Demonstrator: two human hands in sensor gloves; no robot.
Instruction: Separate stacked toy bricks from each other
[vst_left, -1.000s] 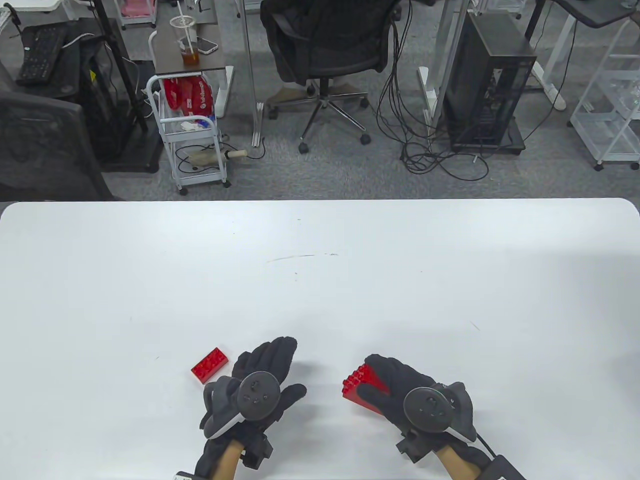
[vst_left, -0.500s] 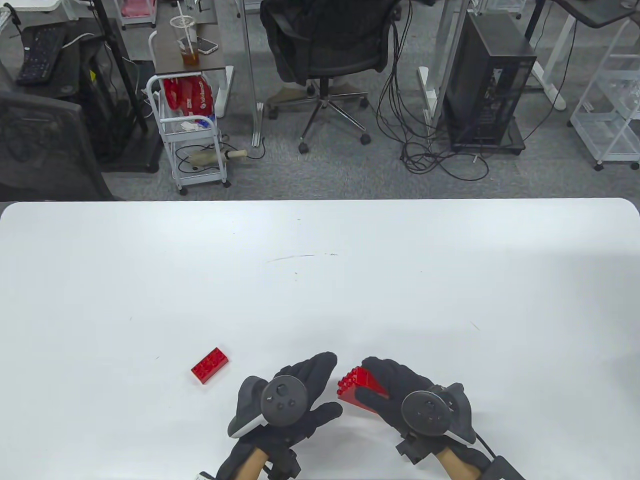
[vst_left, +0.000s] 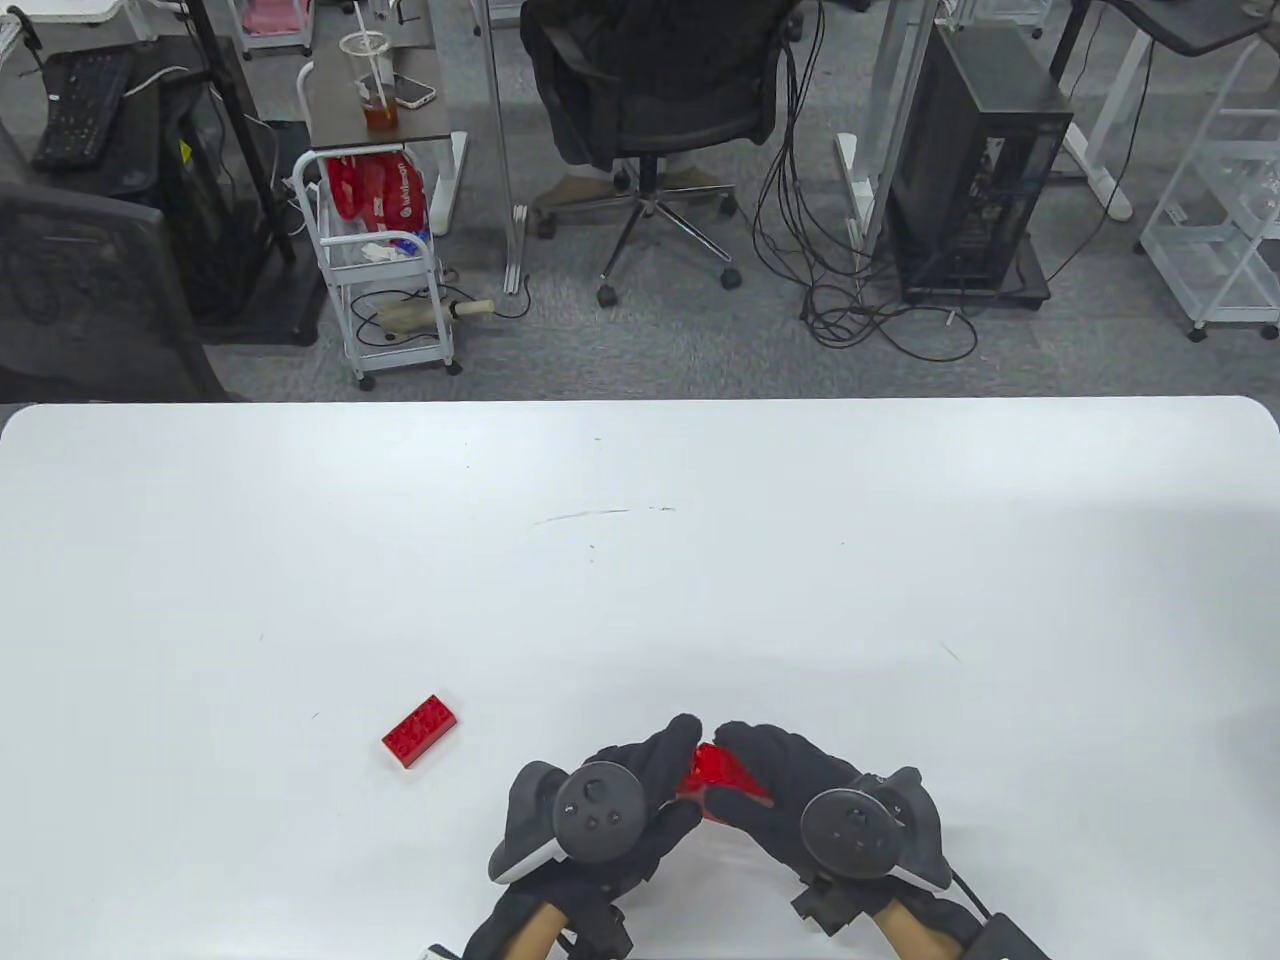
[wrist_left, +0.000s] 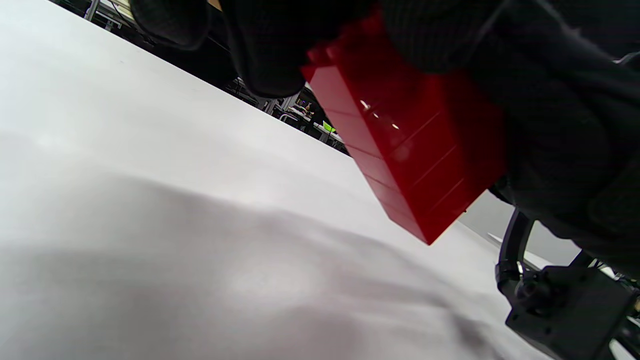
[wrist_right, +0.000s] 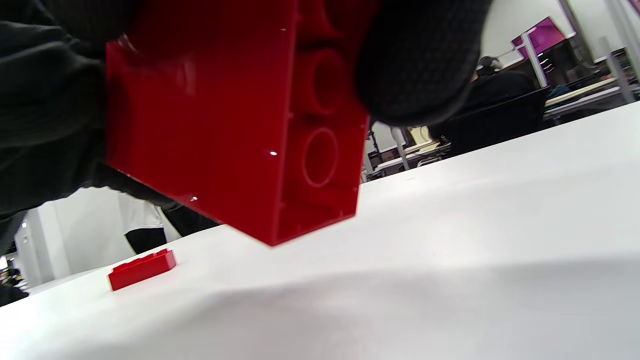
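Gripping the brick stack (vst_left: 722, 775) with both hands (vst_left: 640, 790) (vst_left: 790, 790), lifted off table (vst_left: 640, 560) for pulling apart; loose brick (vst_left: 420, 730) lying aside.

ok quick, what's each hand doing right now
Left hand: grips the red stack of plastic toy bricks.
Right hand: holds the same stack.

Between the two hands, most of the stack (vst_left: 722, 776) is covered by gloved fingers in the table view; only a small red wedge shows, so its brick count cannot be read there. In the left wrist view the stack's (wrist_left: 410, 145) upper end disappears behind the left hand (vst_left: 620, 800) and the top edge. In the right wrist view the stack (wrist_right: 235, 125) is cut off at the top, and the right hand (vst_left: 800, 790) hides part of its hollow underside.
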